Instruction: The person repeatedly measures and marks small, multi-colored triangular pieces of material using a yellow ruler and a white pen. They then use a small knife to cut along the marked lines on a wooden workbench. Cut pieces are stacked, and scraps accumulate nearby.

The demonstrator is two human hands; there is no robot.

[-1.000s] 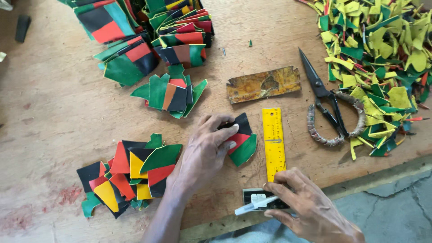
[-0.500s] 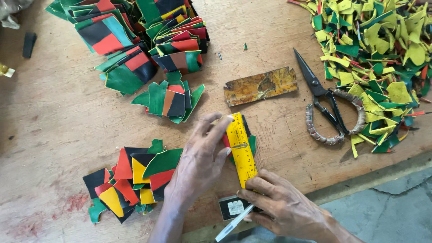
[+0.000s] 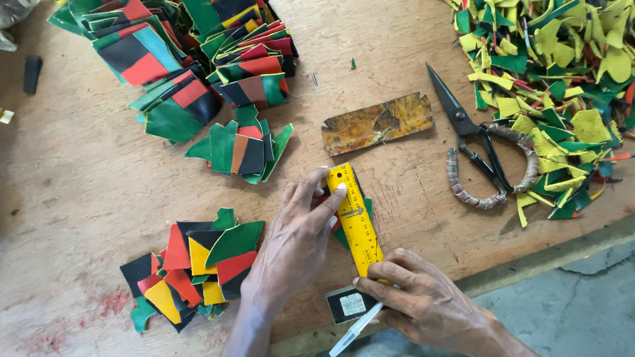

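Fingers (image 3: pixel 317 198) of left hand (image 3: pixel 294 248) spread flat, pressing yellow ruler (image 3: pixel 355 219) onto mostly hidden coloured piece (image 3: pixel 366 208). Right hand (image 3: pixel 423 301) pinching ruler's end and white pen (image 3: pixel 354 328), tip cut off.

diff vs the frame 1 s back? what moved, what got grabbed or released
The yellow ruler moved left, from bare table onto the coloured piece under the left hand, and now lies slanted across it. Left fingers press its upper end; the right hand, with a white pen-like tool, has come up to hold its lower end. Scissors, rusty metal strip and piles are unchanged.
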